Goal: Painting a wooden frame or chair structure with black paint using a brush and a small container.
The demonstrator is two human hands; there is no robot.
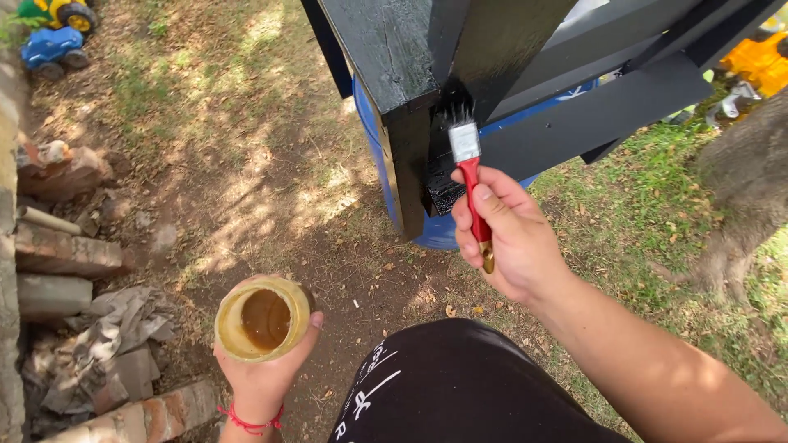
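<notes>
My right hand (pixel 510 238) grips a small paintbrush (pixel 469 168) with a red handle and metal ferrule. Its black-wet bristles touch the inner corner of a wooden frame (pixel 394 57) painted glossy black, where a vertical post meets a crossbeam. My left hand (pixel 264 365), with a red string on the wrist, holds up an open yellowish jar (pixel 263 318) with brown liquid at the bottom, low and to the left of the frame.
A blue barrel (pixel 435 230) stands under the frame. Bricks, stone pieces and crumpled rags (pixel 90 344) lie along the left edge. Toy trucks (pixel 53 45) sit at top left, a tree trunk (pixel 743 189) at right. The ground is bare dirt and grass.
</notes>
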